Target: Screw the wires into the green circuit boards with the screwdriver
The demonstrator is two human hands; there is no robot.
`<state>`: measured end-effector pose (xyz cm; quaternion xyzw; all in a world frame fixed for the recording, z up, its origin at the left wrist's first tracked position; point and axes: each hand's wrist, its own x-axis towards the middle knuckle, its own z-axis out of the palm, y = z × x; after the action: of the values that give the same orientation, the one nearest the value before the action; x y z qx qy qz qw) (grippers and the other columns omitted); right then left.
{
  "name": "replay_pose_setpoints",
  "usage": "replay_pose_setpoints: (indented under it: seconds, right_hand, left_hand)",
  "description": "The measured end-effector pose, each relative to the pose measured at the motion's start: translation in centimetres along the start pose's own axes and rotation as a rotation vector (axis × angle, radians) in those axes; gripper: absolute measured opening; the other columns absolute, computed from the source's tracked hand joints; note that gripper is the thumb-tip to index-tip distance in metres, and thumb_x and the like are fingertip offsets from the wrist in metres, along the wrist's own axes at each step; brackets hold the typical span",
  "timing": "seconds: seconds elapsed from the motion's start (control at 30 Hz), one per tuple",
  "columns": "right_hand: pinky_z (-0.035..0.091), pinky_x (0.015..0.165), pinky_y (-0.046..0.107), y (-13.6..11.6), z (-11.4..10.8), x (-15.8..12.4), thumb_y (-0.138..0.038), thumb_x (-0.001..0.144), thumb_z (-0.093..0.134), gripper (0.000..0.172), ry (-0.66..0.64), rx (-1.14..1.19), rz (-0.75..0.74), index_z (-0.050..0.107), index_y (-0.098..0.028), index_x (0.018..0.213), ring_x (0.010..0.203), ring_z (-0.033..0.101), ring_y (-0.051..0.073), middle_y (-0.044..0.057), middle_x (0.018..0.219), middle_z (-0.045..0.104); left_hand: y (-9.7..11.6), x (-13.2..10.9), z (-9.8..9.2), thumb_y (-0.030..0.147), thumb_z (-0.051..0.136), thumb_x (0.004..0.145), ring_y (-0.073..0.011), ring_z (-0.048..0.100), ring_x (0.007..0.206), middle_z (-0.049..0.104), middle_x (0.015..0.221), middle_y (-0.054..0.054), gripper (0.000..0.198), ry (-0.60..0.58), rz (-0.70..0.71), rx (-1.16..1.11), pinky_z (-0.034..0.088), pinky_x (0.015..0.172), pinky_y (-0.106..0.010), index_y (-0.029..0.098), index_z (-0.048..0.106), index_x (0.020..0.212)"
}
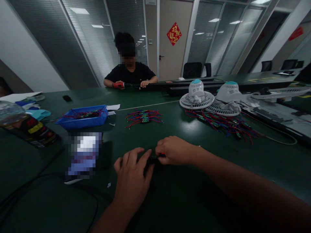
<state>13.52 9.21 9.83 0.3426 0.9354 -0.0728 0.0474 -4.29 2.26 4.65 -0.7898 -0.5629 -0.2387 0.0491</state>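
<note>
My left hand rests low over the green table, fingers curved, with thumb and index fingertip at a small dark piece. That piece lies between my two hands; its kind is too dark to make out. Closed into a fist, my right hand meets it from the right. A bit of orange-red shows between the right fingers, but the rest of what they hold is hidden. Beyond my hands sits a neat bundle of small green circuit boards with red and blue wires.
A blue tray of wired boards, a phone-like blurred object and a bottle stand left. At right are white fans and a wired-board pile. Across the table, a person holds a red-and-black tool.
</note>
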Motion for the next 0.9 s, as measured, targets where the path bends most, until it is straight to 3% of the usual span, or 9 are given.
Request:
replay_pose_setpoints:
  seconds: [0.1, 0.27, 0.53, 0.73, 0.9]
  right_hand:
    - [0.048, 0.073, 0.035, 1.5, -0.6, 2.0, -0.030, 0.086, 0.057, 0.019, -0.021, -0.064, 0.017, 0.065, -0.017, 0.096, 0.085, 0.060, 0.018, 0.005, 0.095, 0.065]
    - [0.051, 0.080, 0.041, 4.4, -1.2, 6.4, -0.034, 0.090, 0.055, 0.028, -0.010, -0.168, 0.074, 0.059, -0.016, 0.111, 0.095, 0.060, 0.020, 0.007, 0.111, 0.061]
    - [0.051, 0.080, 0.042, 7.3, -1.5, 11.5, -0.034, 0.090, 0.055, 0.033, 0.062, -0.288, 0.247, 0.056, -0.017, 0.119, 0.098, 0.060, 0.021, 0.009, 0.119, 0.058]
    - [0.051, 0.081, 0.042, 7.4, -1.8, 11.2, -0.034, 0.089, 0.055, 0.034, 0.068, -0.308, 0.284, 0.055, -0.017, 0.119, 0.099, 0.059, 0.021, 0.009, 0.119, 0.058]
    - [0.050, 0.083, 0.043, 10.6, -4.1, 7.2, -0.035, 0.090, 0.055, 0.034, 0.039, -0.337, 0.465, 0.055, -0.018, 0.119, 0.100, 0.059, 0.022, 0.009, 0.119, 0.058]
  left_hand:
    - [0.5, 0.0, 0.1, 0.021, 0.054, 0.084, -0.0347, 0.048, 0.112, 0.055, 0.122, -0.014, 0.031, 0.096, 0.017, -0.003, 0.033, 0.088, -0.053, 0.021, 0.062, 0.114]
    - [1.0, -0.1, 0.9, 0.015, 0.052, 0.082, -0.0323, 0.048, 0.112, 0.057, 0.119, -0.012, 0.025, 0.021, 0.066, -0.174, 0.035, 0.088, -0.053, 0.022, 0.060, 0.105]
    - [0.1, -0.1, 2.1, 0.012, 0.052, 0.080, -0.0324, 0.048, 0.113, 0.055, 0.120, -0.011, 0.031, 0.028, 0.080, -0.268, 0.037, 0.090, -0.055, 0.022, 0.056, 0.109]
    - [0.1, -0.1, 2.0, 0.011, 0.051, 0.081, -0.0315, 0.050, 0.110, 0.057, 0.118, -0.011, 0.029, 0.028, 0.099, -0.285, 0.040, 0.089, -0.053, 0.021, 0.057, 0.108]
    - [0.2, 0.1, 2.1, 0.011, 0.048, 0.082, -0.0309, 0.054, 0.106, 0.060, 0.112, -0.010, 0.025, 0.011, 0.127, -0.285, 0.042, 0.085, -0.051, 0.020, 0.059, 0.102]
